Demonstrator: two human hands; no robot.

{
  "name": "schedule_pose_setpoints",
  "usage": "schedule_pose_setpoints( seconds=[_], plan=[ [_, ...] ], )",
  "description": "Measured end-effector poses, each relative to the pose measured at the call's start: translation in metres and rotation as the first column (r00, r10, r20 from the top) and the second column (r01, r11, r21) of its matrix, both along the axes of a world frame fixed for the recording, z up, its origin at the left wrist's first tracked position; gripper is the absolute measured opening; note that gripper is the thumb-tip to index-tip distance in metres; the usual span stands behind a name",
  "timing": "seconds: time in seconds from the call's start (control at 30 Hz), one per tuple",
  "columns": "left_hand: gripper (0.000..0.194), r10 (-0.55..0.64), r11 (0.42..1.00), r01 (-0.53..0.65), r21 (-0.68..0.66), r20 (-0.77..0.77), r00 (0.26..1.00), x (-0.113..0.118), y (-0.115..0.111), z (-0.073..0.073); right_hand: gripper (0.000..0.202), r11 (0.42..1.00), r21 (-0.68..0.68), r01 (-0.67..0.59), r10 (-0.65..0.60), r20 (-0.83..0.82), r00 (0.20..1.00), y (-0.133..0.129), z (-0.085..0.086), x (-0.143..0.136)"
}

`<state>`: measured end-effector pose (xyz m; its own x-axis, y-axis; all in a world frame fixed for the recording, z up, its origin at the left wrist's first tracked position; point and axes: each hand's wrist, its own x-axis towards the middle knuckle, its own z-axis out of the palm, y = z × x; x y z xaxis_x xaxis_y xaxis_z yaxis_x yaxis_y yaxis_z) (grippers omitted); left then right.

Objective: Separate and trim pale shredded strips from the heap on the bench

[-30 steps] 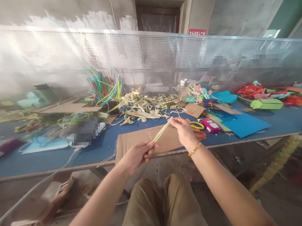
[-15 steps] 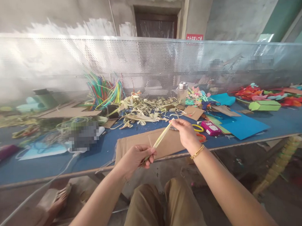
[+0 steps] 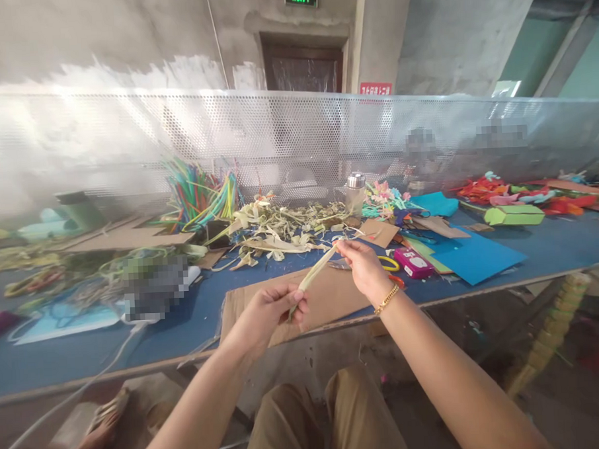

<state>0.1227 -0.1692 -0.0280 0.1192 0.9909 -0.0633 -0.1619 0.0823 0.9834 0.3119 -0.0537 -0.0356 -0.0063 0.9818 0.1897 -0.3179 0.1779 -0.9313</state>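
Note:
A pale green leaf strip [image 3: 317,268] stretches diagonally between my hands, over a flat piece of brown cardboard [image 3: 332,296]. Its lower end is pinched in my left hand [image 3: 278,307], fingers curled. My right hand [image 3: 363,265], with a gold bracelet at the wrist, grips the upper end between thumb and fingers. Scissors with a yellow handle [image 3: 389,263] lie just beyond my right hand. A heap of dried, pale leaf pieces [image 3: 284,228] spreads behind the cardboard.
On the blue table [image 3: 185,329] are colourful pipe cleaners [image 3: 199,192], a bottle [image 3: 355,199], a purple pack [image 3: 413,262], blue paper [image 3: 479,255] and a green paper box [image 3: 514,215]. A white cable [image 3: 95,379] hangs at left. Someone's foot [image 3: 102,422] shows below.
The view has tilted up slightly, bringing an exit sign into sight. The strip now looks wider and flatter between my hands, which both keep hold of it.

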Motion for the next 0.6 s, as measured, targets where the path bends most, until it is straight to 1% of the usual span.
schedule_pose_setpoints(
  seconds=[0.07,0.1,0.13,0.17,0.23,0.27,0.3,0.33,0.37,0.43,0.47,0.5,0.53,0.6],
  plan=[
    [0.021,0.128,0.987,-0.136,0.085,0.103,0.987,-0.003,0.014,0.008,0.035,0.999,-0.023,-0.028,0.029,0.044,0.999,0.01,0.003,0.006],
    [0.022,0.204,0.965,-0.228,0.129,0.175,0.963,-0.006,0.022,0.014,0.039,0.999,-0.033,-0.043,0.045,0.07,0.997,0.015,0.003,0.009],
    [0.022,0.274,0.929,-0.325,0.179,0.259,0.926,-0.009,0.031,0.021,0.042,0.998,-0.036,-0.051,0.055,0.092,0.994,0.02,0.004,0.013],
    [0.022,0.316,0.885,-0.404,0.231,0.339,0.886,-0.013,0.041,0.028,0.044,0.998,-0.03,-0.053,0.056,0.108,0.993,0.024,0.004,0.016],
    [0.019,0.369,0.79,-0.539,0.293,0.475,0.799,-0.017,0.063,0.039,0.045,1.0,0.008,-0.027,0.026,0.135,0.99,0.033,0.002,0.021],
    [0.017,0.382,0.761,-0.579,0.293,0.519,0.765,-0.017,0.074,0.043,0.044,1.0,0.03,-0.007,0.002,0.158,0.987,0.037,0.0,0.023],
    [0.016,0.394,0.751,-0.603,0.27,0.549,0.737,-0.014,0.085,0.044,0.042,0.999,0.052,0.009,-0.019,0.195,0.981,0.041,-0.001,0.023],
    [0.015,0.398,0.765,-0.599,0.238,0.557,0.729,-0.009,0.097,0.043,0.04,0.997,0.076,0.018,-0.037,0.248,0.968,0.045,-0.002,0.023],
    [0.015,0.396,0.794,-0.573,0.205,0.541,0.742,-0.002,0.108,0.04,0.037,0.995,0.103,0.016,-0.049,0.321,0.946,0.049,-0.003,0.022],
    [0.015,0.382,0.844,-0.51,0.167,0.481,0.789,0.014,0.13,0.028,0.031,0.986,0.162,-0.028,-0.058,0.501,0.863,0.059,-0.001,0.019],
    [0.015,0.379,0.863,-0.483,0.147,0.443,0.812,0.022,0.141,0.022,0.028,0.981,0.184,-0.06,-0.063,0.597,0.799,0.064,0.002,0.018],
    [0.016,0.378,0.876,-0.464,0.131,0.413,0.829,0.028,0.15,0.016,0.025,0.977,0.194,-0.089,-0.072,0.693,0.718,0.069,0.006,0.016],
    [0.017,0.376,0.882,-0.454,0.131,0.385,0.843,0.032,0.158,0.011,0.023,0.975,0.195,-0.107,-0.089,0.78,0.619,0.075,0.011,0.013],
    [0.021,0.358,0.885,-0.434,0.171,0.348,0.867,0.031,0.169,0.005,0.019,0.976,0.193,-0.103,-0.138,0.909,0.392,0.084,0.024,0.008]
  ],
)
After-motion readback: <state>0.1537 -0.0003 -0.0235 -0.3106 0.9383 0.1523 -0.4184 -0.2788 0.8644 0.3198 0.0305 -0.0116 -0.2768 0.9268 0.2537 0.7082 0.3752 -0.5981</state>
